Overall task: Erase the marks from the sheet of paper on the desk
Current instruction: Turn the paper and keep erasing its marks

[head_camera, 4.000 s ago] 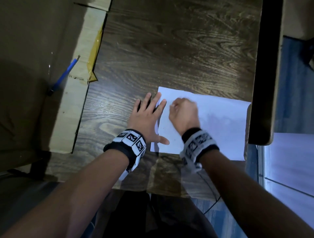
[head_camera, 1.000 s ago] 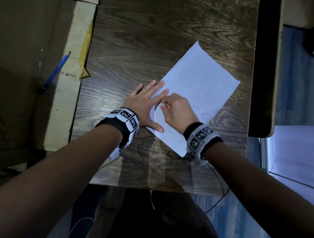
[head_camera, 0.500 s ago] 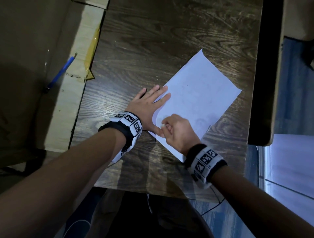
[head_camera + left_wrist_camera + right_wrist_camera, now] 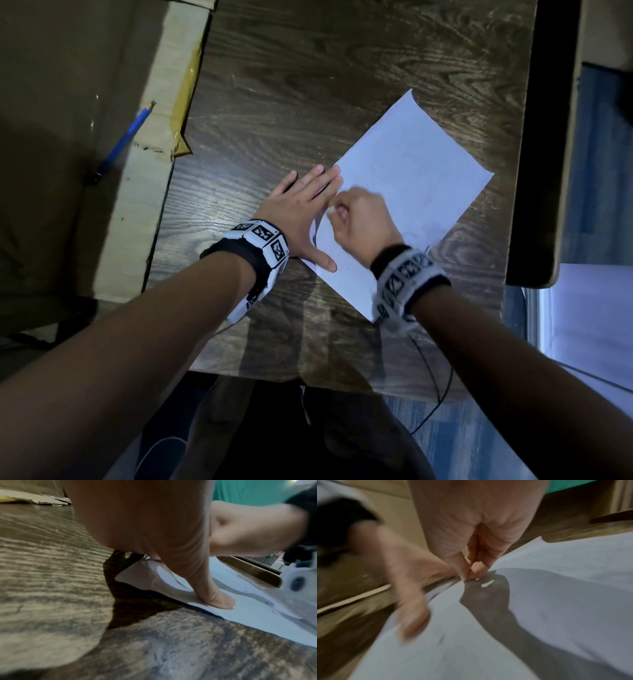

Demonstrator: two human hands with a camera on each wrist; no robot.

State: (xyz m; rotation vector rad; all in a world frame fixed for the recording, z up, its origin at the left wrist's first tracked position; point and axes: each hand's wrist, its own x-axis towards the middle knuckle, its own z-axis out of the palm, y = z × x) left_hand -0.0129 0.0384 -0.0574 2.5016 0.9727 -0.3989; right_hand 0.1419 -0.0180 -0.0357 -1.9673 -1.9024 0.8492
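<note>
Right hand (image 4: 363, 219): fingers curled, pinching a small white eraser (image 4: 331, 210) against the paper.
Left hand (image 4: 301, 216): fingers straight and flat, thumb on the sheet's near edge.
Sheet of paper (image 4: 421, 178): lies skewed on the desk's right half.
Desk (image 4: 308, 85): dark wood grain.
Cardboard (image 4: 68, 102): left of the desk, a blue pencil (image 4: 123, 142) on it.
Floor (image 4: 599, 171): blue, at right.

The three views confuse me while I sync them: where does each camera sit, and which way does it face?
Head: on the head, looking down at the desk; shows both forearms, left hand flat on the sheet of paper, right hand.
Left wrist: low beside the left hand, facing along its thumb pressed on the paper edge.
Right wrist: under the right hand, facing its fingers pinched at the sheet.
Shared: both wrist views show the paper and the opposite hand.
</note>
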